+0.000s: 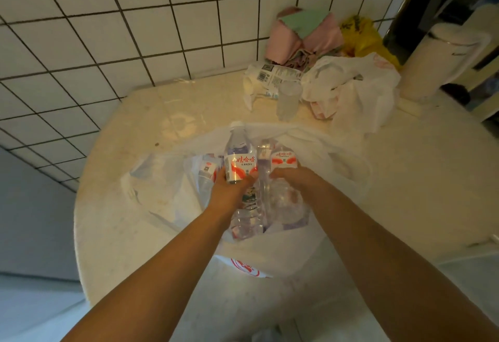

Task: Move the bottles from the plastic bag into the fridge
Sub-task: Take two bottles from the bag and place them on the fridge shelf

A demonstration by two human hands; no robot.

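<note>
A white plastic bag [318, 149] lies open on the round beige table [135, 206], holding several clear water bottles with red-and-white labels. My left hand [229, 190] is shut around one bottle [239, 152], whose white cap points away from me above the bag's mouth. My right hand [294, 178] grips a second bottle [283, 160] beside it, still inside the bag. More bottles [248, 220] lie under my hands; a third label [208, 170] shows at the left. No fridge is in view.
Behind the bag stand a clear plastic cup [288, 99], a crumpled white bag [356, 90], a printed packet [266, 79], pink and green cloths [305, 36], a yellow bag [361, 36] and a white cylindrical container [440, 58]. A tiled wall borders the table at left and back.
</note>
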